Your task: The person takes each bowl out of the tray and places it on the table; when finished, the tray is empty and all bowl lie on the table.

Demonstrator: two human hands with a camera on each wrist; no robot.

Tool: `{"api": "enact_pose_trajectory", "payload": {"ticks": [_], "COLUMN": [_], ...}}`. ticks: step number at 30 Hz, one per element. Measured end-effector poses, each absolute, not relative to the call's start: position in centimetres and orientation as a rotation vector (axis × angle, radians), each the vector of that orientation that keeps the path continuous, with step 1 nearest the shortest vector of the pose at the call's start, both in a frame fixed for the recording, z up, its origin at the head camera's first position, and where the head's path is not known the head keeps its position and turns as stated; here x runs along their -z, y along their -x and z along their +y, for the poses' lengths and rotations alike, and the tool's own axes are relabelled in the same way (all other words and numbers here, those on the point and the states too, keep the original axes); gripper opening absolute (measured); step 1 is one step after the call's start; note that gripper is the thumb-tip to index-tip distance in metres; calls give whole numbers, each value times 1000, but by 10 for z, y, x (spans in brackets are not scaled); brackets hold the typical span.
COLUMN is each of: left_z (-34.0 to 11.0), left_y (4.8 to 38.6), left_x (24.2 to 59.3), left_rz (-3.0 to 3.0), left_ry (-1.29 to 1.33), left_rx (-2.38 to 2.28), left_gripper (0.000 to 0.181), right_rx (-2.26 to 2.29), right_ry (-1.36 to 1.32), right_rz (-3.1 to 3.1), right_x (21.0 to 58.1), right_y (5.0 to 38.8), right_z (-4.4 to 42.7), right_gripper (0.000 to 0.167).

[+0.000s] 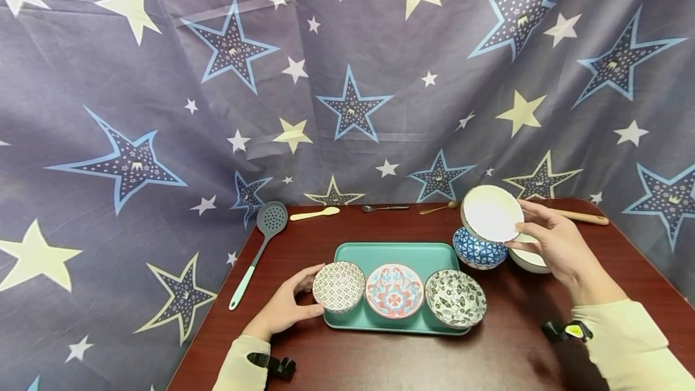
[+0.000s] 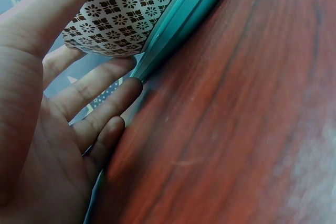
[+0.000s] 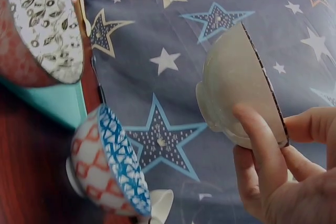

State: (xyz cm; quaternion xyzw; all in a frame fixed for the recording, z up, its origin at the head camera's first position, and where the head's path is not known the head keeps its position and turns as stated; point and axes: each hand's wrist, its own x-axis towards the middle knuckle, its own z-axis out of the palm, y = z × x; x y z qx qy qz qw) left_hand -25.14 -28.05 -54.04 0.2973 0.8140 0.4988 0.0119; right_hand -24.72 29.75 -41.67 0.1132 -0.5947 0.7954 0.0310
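My right hand pinches the rim of a white bowl between thumb and fingers. In the right wrist view that bowl is pale outside with a dark patterned rim. It is raised and tilted above a blue patterned bowl on the table. My left hand lies beside a brown-and-white patterned bowl, its thumb and loosely extended fingers at the bowl's left side. This bowl, a red-and-blue floral bowl and a black-leaf bowl stand in a row on a green tray.
Another white bowl sits partly hidden behind my right hand. A grey skimmer lies at the left. Along the back edge are a cream spoon, a small metal spoon, a gold-coloured utensil and a wooden handle.
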Motion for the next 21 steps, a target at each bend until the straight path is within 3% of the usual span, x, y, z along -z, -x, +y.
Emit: {"api": "enact_pose_trajectory", "payload": {"ticks": [21], "left_z": [-278], "left_y": [250], "left_x": [536], "left_rz": [2503], "left_ry": [-938], "left_rx": [-1589], "left_gripper": [85], "right_rx": [-2522], "right_ry": [-239], "right_rz": [-1520], "right_x": [442], "right_y": [223], "right_z": [362], "right_gripper": [49]}}
